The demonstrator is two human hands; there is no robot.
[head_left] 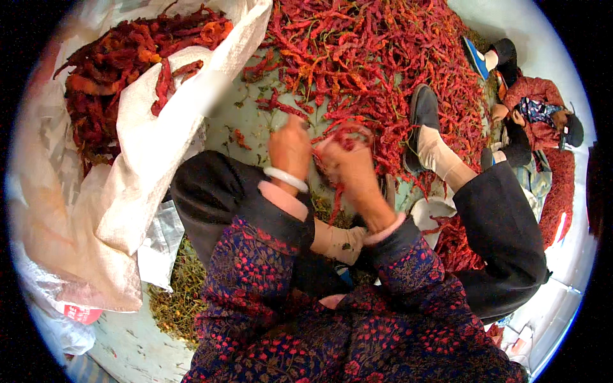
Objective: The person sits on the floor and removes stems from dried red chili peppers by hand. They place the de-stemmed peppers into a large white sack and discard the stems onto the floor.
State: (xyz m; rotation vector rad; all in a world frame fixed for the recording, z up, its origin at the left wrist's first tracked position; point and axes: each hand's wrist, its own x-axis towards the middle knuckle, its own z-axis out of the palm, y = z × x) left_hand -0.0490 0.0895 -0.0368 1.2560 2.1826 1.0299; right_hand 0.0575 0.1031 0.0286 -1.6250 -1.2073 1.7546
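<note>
A wide heap of dried red chili peppers (364, 45) spreads over the floor ahead of me. My right hand (350, 163) is closed around a few dried red chilies at the heap's near edge; its fingers are smeared by motion. Just beside it, my left hand (290, 150), with a white bangle at the wrist, is curled closed. Its fingertips are blurred, and what they pinch cannot be made out. A single dried chili (281, 104) shows just beyond the left fingers. Both hands are between my bent knees, above the floor.
At my left stands an open white woven sack (159, 121) holding darker dried chilies (105, 70). Stems and scraps (175, 300) lie near my left leg. A white bowl-like container (434, 209) and more chilies (456, 246) are by my right leg. Another person (536, 105) sits at the far right.
</note>
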